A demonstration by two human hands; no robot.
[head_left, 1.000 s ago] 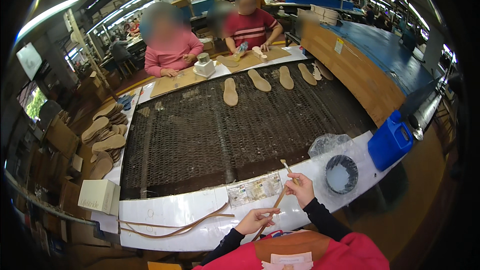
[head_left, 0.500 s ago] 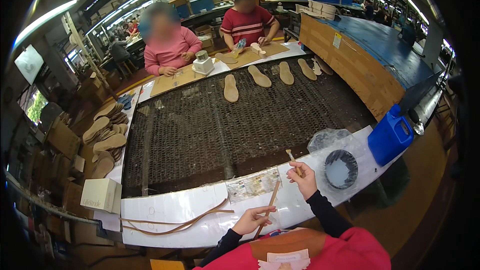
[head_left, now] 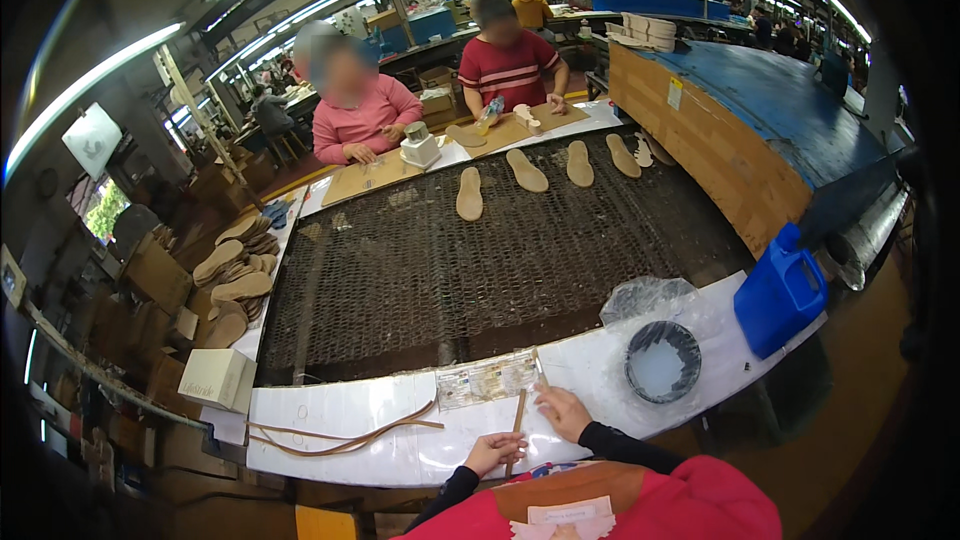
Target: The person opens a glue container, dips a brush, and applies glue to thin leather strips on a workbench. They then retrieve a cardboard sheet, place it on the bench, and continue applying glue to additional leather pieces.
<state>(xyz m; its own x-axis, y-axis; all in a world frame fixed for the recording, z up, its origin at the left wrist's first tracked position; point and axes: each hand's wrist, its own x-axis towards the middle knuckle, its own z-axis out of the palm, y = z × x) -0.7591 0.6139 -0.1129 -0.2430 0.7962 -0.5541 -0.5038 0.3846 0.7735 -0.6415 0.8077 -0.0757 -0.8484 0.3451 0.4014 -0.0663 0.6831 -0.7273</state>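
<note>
Near the table's front edge, my left hand (head_left: 495,453) is closed on a narrow brown strip (head_left: 519,422), which stands up from the fingers. My right hand (head_left: 563,412) grips a small brush (head_left: 541,368) just right of the strip, with the brush end pointing away from me. Beyond the hands, a clear plastic sheet with print (head_left: 487,380) lies flat. To the right sits a round plastic-lined tub (head_left: 692,352) containing whitish liquid (head_left: 658,368). Several more brown strips (head_left: 350,448) lie on the white tabletop at the left.
A dark mesh conveyor (head_left: 400,260) carries several tan insoles (head_left: 470,195) at its far end. Piled insoles (head_left: 240,287) and a white box (head_left: 218,380) are on the left. A blue jug (head_left: 780,295) stands right. Two people sit across the conveyor.
My right hand has moved left and nearer to me with the brush, close to the strip. My left hand still holds the strip. The whole view has shifted slightly.
</note>
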